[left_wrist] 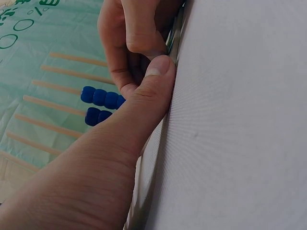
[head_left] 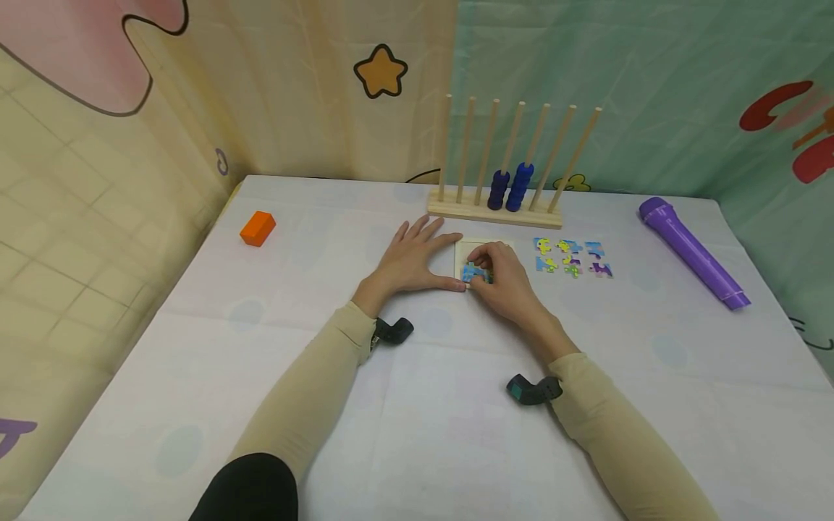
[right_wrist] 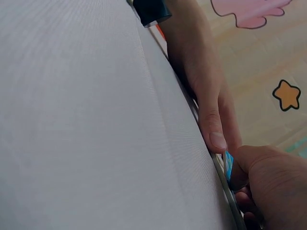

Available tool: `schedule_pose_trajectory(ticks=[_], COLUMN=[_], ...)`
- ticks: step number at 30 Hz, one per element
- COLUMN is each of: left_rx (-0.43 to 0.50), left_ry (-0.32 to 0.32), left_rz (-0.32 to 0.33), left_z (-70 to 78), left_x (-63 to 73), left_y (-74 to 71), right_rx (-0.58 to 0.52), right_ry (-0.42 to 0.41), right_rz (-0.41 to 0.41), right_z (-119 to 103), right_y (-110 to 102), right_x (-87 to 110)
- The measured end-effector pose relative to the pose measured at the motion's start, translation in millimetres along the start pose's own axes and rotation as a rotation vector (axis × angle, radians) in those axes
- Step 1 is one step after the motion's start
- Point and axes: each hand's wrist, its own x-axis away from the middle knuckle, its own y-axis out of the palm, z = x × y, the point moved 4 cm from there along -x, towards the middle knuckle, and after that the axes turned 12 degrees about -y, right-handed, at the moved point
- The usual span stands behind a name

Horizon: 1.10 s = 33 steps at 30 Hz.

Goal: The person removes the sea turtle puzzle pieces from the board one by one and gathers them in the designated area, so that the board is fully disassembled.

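My left hand lies spread on the table, its thumb along the near left edge of a small pale puzzle board. Over that board my right hand has curled fingers and pinches a blue jigsaw piece, which stands slightly tilted beside the left thumb in the right wrist view. Blue puzzle pieces show on the board's near part, and the right hand hides much of the rest. To its right, several loose jigsaw pieces in blue, yellow and purple lie in rows.
Behind the board stands a wooden peg rack with dark blue beads on two of its rods. A purple tube lies at the right, and an orange block sits at the far left. A patterned curtain hangs behind the table.
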Motion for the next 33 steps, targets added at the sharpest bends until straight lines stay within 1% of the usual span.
schedule_pose_trajectory(ticks=[4,7,13,20,28,33], left_rx=[0.008,0.014,0.027,0.028,0.026,0.020], left_ry=[-0.006,-0.005,0.001,0.005,0.005,0.004], left_rz=[0.003,0.002,0.006,0.011,0.013,0.011], left_z=[-0.7,-1.4,-2.4,-2.4,-2.0,-1.6], left_x=[0.6,0.8,0.6,1.2,1.6,-0.6], left_y=[0.0,0.5,1.1,0.5,0.9,2.7], right_rx=[-0.019,-0.041,-0.047,-0.062,-0.096,-0.134], right_ry=[0.004,-0.006,-0.068,-0.115,-0.115,-0.107], right_rz=[0.023,0.059,0.127,0.161,0.194,0.233], right_z=[1.2,1.5,0.3,-0.2,0.4,2.0], right_y=[0.4,0.5,0.4,-0.3,-1.3,-4.0], right_x=[0.3,1.0,3.4,4.9,7.1,9.7])
